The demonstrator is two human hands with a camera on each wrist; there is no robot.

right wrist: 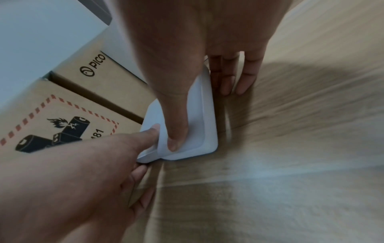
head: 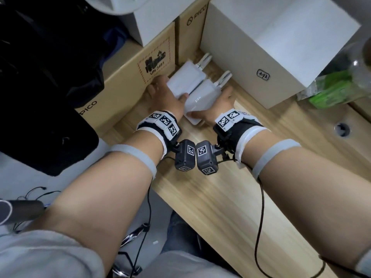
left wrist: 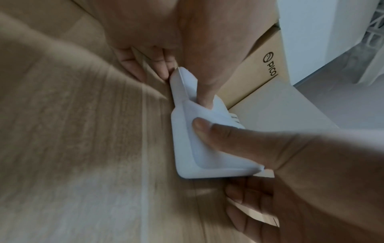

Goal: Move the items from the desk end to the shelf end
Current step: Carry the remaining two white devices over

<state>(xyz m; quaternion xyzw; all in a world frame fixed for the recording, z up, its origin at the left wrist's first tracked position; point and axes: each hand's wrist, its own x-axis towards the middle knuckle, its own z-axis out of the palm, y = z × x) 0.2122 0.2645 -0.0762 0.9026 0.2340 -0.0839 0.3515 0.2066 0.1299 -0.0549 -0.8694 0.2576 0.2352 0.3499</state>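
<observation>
With both hands wrapped around flat white devices, the person looks to be either picking up or setting down a pair of items on the wooden surface (head: 220, 193); which of the two cannot be told. The left hand (head: 166, 93) holds the left white device (head: 184, 81), thumb on top and fingers beneath. The right hand (head: 216, 103) holds the right white device (head: 202, 97) in the same manner. So each grip is closed on its own device, and the two devices touch side by side between the hands. White stubs, perhaps antennas, project from their far ends.

Judging from the task, the next move calls for keeping both devices level and carrying them together without knocking the boxes close around them.

Just beyond the left grip stands a brown cardboard box with a battery warning label (head: 140, 63), closed. Ahead of both grips sits a second brown box marked PICO (head: 190, 27), also closed. Beyond the right grip is a large white box (head: 281, 47), shut, its contents unseen. Farther right lies a clear plastic bottle with a green label (head: 341, 85).
</observation>
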